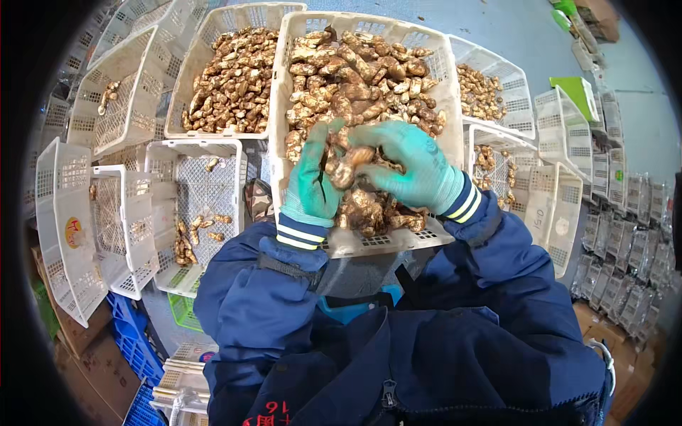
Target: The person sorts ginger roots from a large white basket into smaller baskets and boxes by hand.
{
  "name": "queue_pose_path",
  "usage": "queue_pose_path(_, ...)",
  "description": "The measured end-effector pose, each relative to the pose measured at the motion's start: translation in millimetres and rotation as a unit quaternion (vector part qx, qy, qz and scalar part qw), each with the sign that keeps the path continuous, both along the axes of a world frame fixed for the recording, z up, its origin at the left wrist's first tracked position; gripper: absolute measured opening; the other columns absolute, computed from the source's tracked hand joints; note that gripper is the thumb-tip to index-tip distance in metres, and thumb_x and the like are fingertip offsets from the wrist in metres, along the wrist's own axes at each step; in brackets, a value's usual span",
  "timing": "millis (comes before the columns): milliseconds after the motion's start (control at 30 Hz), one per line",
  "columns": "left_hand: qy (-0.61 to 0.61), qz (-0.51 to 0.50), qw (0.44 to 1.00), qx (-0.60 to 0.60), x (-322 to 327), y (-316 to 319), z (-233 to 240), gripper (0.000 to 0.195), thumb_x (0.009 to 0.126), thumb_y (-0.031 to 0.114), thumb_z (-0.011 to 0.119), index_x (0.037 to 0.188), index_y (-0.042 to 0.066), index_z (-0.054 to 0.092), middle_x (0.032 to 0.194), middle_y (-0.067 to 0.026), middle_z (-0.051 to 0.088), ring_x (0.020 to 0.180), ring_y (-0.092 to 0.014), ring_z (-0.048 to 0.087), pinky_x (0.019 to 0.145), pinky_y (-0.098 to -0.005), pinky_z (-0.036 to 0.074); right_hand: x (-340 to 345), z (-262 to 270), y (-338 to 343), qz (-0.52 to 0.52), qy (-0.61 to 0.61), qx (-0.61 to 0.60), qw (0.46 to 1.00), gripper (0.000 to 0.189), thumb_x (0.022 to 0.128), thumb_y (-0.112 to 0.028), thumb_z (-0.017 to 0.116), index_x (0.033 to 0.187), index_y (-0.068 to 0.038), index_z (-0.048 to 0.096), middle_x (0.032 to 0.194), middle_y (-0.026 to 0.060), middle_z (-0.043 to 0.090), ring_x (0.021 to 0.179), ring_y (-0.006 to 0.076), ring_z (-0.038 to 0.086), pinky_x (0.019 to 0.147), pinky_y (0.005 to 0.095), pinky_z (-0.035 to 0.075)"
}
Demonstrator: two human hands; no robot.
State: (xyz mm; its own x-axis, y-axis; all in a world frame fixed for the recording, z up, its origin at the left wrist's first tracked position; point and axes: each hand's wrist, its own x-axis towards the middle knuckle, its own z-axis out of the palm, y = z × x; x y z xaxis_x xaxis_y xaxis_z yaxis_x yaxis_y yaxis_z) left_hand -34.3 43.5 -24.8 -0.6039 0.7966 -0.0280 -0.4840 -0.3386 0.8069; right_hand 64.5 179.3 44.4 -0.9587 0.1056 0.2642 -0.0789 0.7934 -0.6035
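Note:
Brown-and-cream mushrooms [367, 74] with thick stems heap up in a large white plastic crate [453, 128] before me. Over its near half, my left hand [314, 175], in a green coated glove, curls around one side of a mushroom [342, 171]. My right hand [410, 165], gloved alike and slightly blurred, has its thumb and fingers at a smaller mushroom piece [362, 155] beside it; whether the two pieces are joined I cannot tell. More soil-stained mushrooms [367, 210] lie below my hands, near the crate's front wall.
Left of the main crate stand a crate of smaller mushrooms [234, 80] and a crate with several loose ones [208, 175]. On the right are a crate of small mushrooms [479, 93] and another with a few [493, 170]. Wrapped packages [613, 250] line the far right.

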Motion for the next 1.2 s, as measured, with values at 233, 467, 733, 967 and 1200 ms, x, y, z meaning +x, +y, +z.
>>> queue_pose_path(233, 0.31, -0.035, 0.949, -0.041, -8.2, -3.9, 7.9, 0.029, 0.09, 0.002, 0.039, 0.115, -0.001, 0.053, 0.101, -0.0137, 0.061, 0.097, -0.02, 0.059, 0.086, -0.0294, 0.045, -49.7, -17.4, 73.1, -0.177, 0.022, 0.135, 0.975, 0.024, 0.085, -0.019, 0.054, 0.104, -0.007, 0.062, 0.096, 0.0092, 0.064, 0.087, 0.0245, 0.06, 0.078, 0.0337, 0.047)
queue_pose_path(467, 0.144, -0.047, 0.985, -0.087, -8.5, -7.2, 17.0, 0.027, 0.093, 0.01, 0.041, 0.109, -0.006, 0.054, 0.095, -0.0124, 0.063, 0.09, -0.018, 0.06, 0.085, -0.0279, 0.045, -131.0, -91.9, 78.6, -0.209, -0.237, 0.411, 0.855, 0.062, 0.081, -0.035, 0.055, 0.135, -0.012, 0.036, 0.139, 0.0073, 0.037, 0.128, 0.0296, 0.033, 0.098, 0.0458, 0.034)
queue_pose_path(733, 0.187, 0.02, 0.979, -0.077, -12.4, -13.2, -0.4, 0.031, 0.086, -0.001, 0.038, 0.113, -0.005, 0.053, 0.099, -0.011, 0.062, 0.099, -0.021, 0.056, 0.092, -0.0301, 0.041, -124.9, -84.2, 82.5, -0.169, -0.238, 0.41, 0.864, 0.039, 0.081, -0.029, 0.055, 0.117, -0.014, 0.054, 0.129, 0.0087, 0.043, 0.122, 0.0262, 0.038, 0.096, 0.0452, 0.035)
queue_pose_path(967, 0.052, -0.039, 0.99, -0.127, -4.8, -6.8, 19.8, 0.029, 0.09, 0.01, 0.042, 0.109, -0.007, 0.056, 0.096, -0.0101, 0.064, 0.094, -0.019, 0.057, 0.089, -0.0314, 0.043, -131.7, -90.0, 80.4, -0.262, -0.262, 0.384, 0.846, 0.045, 0.082, -0.038, 0.055, 0.121, -0.016, 0.051, 0.14, 0.0107, 0.034, 0.13, 0.0307, 0.03, 0.098, 0.0527, 0.032)
queue_pose_path(1200, 0.319, 0.027, 0.941, -0.108, -9.1, -11.7, -6.5, 0.03, 0.089, 0.009, 0.043, 0.112, -0.007, 0.054, 0.103, -0.0125, 0.062, 0.101, -0.022, 0.056, 0.092, -0.0316, 0.042, -125.2, -92.5, 88.1, -0.249, -0.219, 0.337, 0.881, 0.034, 0.077, -0.03, 0.057, 0.107, -0.015, 0.061, 0.134, 0.0056, 0.042, 0.125, 0.0278, 0.037, 0.095, 0.0516, 0.035)
